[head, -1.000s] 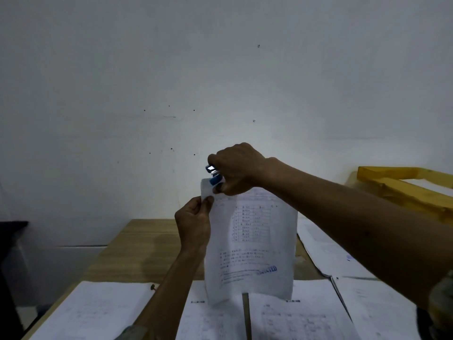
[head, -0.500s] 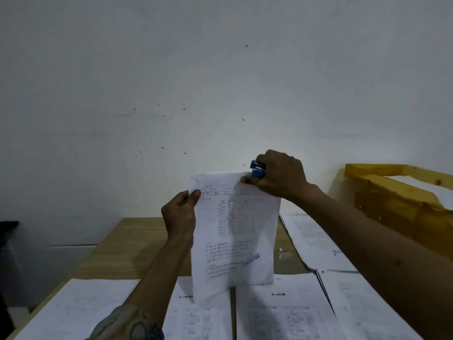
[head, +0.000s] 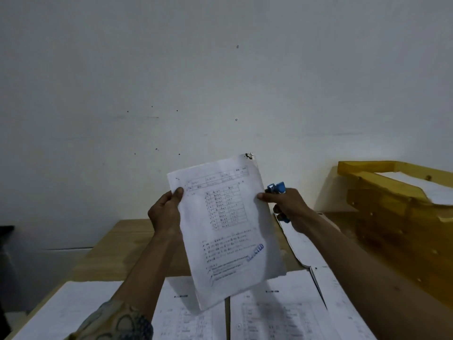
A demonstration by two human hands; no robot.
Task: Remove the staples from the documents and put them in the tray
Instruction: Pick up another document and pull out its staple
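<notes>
I hold a white printed document point(head: 228, 224) with a blue stamp upright over the table, tilted to the left. My left hand point(head: 165, 213) grips its left edge, thumb on the front. My right hand point(head: 288, 207) holds a blue staple remover point(head: 277, 187) in its curled fingers, and its thumb presses on the document's right edge. The sheet's top right corner point(head: 249, 157) looks torn and dark-marked. A yellow wooden tray point(head: 382, 192) with white paper in it stands at the right.
Several printed sheets point(head: 277, 307) lie side by side on the wooden table point(head: 122, 244) below my hands. More paper point(head: 301, 244) lies near the tray. A plain white wall point(head: 220, 82) rises right behind the table. Something dark point(head: 5, 231) stands at the far left.
My right hand with the staple remover dropped from the document's top edge to its right edge. The document tilted left, and both hands now hold it by its sides.
</notes>
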